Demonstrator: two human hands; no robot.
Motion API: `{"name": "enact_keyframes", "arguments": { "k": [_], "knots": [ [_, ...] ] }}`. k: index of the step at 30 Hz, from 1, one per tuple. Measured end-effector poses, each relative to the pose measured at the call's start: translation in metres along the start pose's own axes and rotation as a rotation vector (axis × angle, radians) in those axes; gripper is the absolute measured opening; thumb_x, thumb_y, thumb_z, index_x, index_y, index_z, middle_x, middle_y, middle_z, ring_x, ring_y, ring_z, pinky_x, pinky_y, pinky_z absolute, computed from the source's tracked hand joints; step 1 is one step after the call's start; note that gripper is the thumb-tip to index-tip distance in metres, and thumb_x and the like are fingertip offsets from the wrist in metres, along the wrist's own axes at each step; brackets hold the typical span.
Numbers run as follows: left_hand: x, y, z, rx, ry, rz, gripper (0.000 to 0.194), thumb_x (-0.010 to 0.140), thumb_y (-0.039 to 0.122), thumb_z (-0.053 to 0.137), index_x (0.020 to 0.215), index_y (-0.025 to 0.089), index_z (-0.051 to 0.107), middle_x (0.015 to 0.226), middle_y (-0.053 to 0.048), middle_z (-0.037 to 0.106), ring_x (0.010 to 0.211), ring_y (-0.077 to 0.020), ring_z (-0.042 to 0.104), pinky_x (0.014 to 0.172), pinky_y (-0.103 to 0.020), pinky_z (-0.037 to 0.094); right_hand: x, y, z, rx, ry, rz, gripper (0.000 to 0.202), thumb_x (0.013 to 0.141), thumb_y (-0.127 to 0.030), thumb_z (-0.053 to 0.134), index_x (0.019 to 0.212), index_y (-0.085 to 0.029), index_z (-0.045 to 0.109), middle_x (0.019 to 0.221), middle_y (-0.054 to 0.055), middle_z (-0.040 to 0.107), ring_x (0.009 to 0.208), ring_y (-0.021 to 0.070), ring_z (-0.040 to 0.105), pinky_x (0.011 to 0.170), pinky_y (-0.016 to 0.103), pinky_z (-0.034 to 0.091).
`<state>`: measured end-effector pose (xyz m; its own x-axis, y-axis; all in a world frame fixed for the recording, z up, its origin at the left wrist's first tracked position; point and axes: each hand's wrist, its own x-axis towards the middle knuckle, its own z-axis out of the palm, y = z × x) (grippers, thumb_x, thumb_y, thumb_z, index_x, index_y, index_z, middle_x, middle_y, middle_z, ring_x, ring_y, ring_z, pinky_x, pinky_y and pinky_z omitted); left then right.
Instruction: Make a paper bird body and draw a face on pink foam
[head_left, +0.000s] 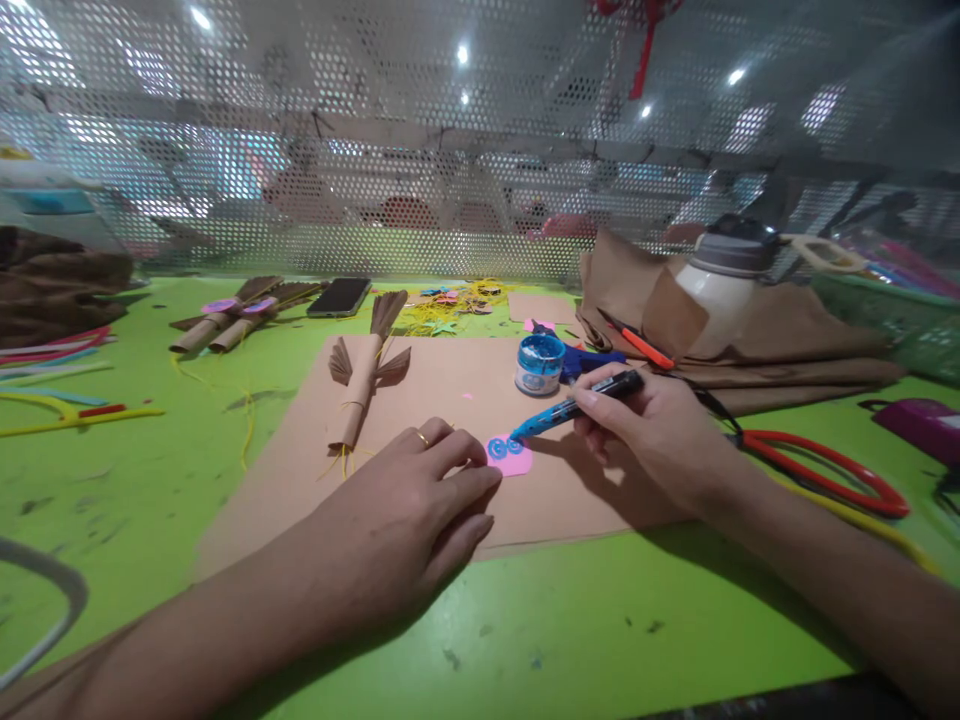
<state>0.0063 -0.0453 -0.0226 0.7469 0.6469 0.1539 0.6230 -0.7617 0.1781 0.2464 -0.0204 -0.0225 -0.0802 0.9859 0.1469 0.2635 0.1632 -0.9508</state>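
A small pink card [513, 465] with two blue spiral circles lies on a large sheet of brown paper [420, 500]. My left hand [420, 500] rests on the brown paper, its bent fingers holding the card's left edge down. In my right hand [645, 430] is a blue marker [559, 411], gripped between thumb and fingers, its tip touching the right-hand circle. Just behind the marker stands an open jar of blue paint [540, 365]. A brown paper roll figure [358, 385] with pleated wings and tail lies on the sheet's left side, yellow strings at its lower end.
Two similar paper rolls [225, 322] and a phone [339, 297] lie at the back left. Yellow string [472, 305] is heaped at the back. Red-handled scissors [825, 470], folded brown paper [780, 365] and a white bottle [724, 285] are on the right. A perforated metal panel [360, 190] rises behind.
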Motion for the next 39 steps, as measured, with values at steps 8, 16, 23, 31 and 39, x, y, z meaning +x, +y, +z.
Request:
{"name": "enact_keyframes", "arguments": {
  "k": [8, 16, 23, 31, 39],
  "knots": [
    [0.0009, -0.0001, -0.0001, -0.002, 0.003, 0.006, 0.027, 0.097, 0.028, 0.038, 0.107, 0.02, 0.063, 0.106, -0.008, 0.056, 0.096, -0.0237, 0.046, 0.083, -0.041, 0.042, 0.0019, 0.0028, -0.0046, 0.027, -0.014, 0.03, 0.022, 0.083, -0.042, 0.063, 0.077, -0.021, 0.06, 0.058, -0.001, 0.058, 0.048, 0.0129, 0.051, 0.039, 0.025, 0.042],
    [-0.0002, -0.0002, -0.0004, -0.003, -0.003, 0.001, 0.028, 0.097, 0.028, 0.039, 0.11, 0.021, 0.062, 0.107, -0.007, 0.057, 0.097, -0.0238, 0.046, 0.085, -0.042, 0.041, -0.0011, -0.0018, -0.0053, 0.034, 0.035, 0.046, 0.025, 0.082, -0.04, 0.064, 0.071, -0.019, 0.058, 0.055, -0.001, 0.058, 0.044, 0.0103, 0.049, 0.039, 0.023, 0.04],
    [0.0001, 0.001, -0.0016, -0.005, 0.008, -0.002, 0.028, 0.096, 0.028, 0.04, 0.107, 0.019, 0.064, 0.105, -0.009, 0.057, 0.095, -0.024, 0.047, 0.082, -0.042, 0.042, -0.0007, -0.0009, -0.0012, 0.065, 0.004, 0.035, 0.022, 0.082, -0.041, 0.065, 0.076, -0.021, 0.059, 0.058, -0.001, 0.059, 0.047, 0.0119, 0.052, 0.043, 0.025, 0.042],
    [0.0004, 0.001, -0.0005, -0.002, 0.011, 0.0, 0.026, 0.096, 0.026, 0.041, 0.108, 0.02, 0.064, 0.105, -0.009, 0.058, 0.095, -0.0239, 0.048, 0.083, -0.041, 0.043, 0.0003, -0.0016, -0.0012, -0.001, -0.014, 0.017, 0.024, 0.082, -0.043, 0.063, 0.072, -0.022, 0.059, 0.056, 0.0, 0.058, 0.047, 0.0132, 0.051, 0.039, 0.026, 0.043],
    [0.0011, 0.0015, -0.0013, 0.0, 0.023, 0.006, 0.027, 0.096, 0.026, 0.041, 0.108, 0.02, 0.064, 0.105, -0.008, 0.058, 0.095, -0.0232, 0.048, 0.083, -0.04, 0.043, -0.001, -0.0021, -0.0033, 0.044, 0.037, 0.03, 0.024, 0.082, -0.042, 0.064, 0.074, -0.02, 0.059, 0.057, -0.001, 0.059, 0.046, 0.0116, 0.051, 0.041, 0.025, 0.041]
  ]
}}
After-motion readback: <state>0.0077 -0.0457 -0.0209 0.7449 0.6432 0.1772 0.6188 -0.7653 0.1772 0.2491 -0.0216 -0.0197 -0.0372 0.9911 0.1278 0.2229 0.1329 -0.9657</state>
